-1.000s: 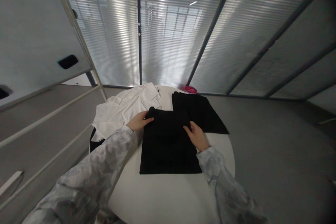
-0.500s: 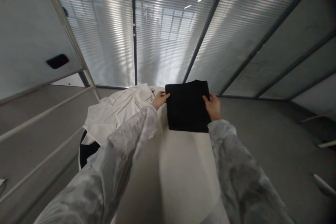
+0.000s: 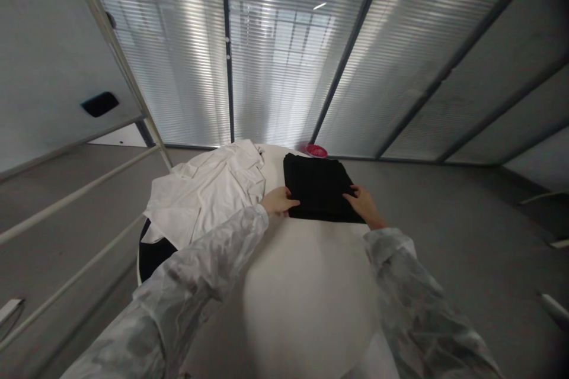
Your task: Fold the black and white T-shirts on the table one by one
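Note:
A folded black garment lies flat at the far side of the white table; its exact kind does not show. My left hand is closed on its left edge near the front corner, thumb on top and fingers partly hidden underneath. On the opposite edge, my right hand pinches the cloth near the front right corner. Left of my left hand, a white shirt-like garment is spread out with creases.
Under the white garment, a black piece shows at the table's left edge. A pink basket stands just behind the black garment. White rails run along the left, and a glass wall with blinds rises behind the table.
The black garment has come down from a raised, tilted position to lie flat on the table. Both hands moved lower with it, and the pink basket behind it has come into view.

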Motion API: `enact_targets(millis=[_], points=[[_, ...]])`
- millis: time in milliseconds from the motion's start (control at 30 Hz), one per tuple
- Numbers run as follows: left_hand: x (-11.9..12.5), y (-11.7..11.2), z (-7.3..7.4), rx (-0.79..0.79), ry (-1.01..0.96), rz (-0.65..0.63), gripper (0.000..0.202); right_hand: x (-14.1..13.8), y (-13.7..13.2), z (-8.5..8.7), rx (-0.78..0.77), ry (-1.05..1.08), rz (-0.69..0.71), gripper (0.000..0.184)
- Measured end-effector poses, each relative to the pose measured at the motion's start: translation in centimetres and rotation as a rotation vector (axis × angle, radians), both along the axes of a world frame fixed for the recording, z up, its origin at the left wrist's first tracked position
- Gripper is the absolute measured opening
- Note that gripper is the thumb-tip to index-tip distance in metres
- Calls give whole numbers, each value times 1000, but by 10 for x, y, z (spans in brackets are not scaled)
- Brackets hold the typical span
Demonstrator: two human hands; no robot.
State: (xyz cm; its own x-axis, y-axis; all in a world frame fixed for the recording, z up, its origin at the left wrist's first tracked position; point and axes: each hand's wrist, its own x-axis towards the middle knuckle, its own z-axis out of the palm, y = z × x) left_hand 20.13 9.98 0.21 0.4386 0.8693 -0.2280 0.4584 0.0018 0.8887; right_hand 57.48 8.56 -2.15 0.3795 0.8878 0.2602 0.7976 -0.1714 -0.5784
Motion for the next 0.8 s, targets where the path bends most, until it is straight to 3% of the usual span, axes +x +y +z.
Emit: enact_targets(millis=[200,400,533,600,667,733,800], points=[[6,-21,7,149,-69,7,28,6,-27,9,97,84,-71,60],[4,-43,3,268,125,29,31,-13,-51,6,-55,-110,-104,47],[2,-52,0,350,138,62,27,-44,-56,19,17,-330,-104,57],[3,-56,-1,370,124,67,27,-66,-55,26,111,-377,1,61],[3,-61,-3,379,115,86,26,-89,-52,29,171,-352,228,61],[3,-67,-5,386,109,107,25,-107,-46,26,164,-311,470,61],[3,-71,-6,400,103,118,24,-117,-38,17,107,-276,601,63]])
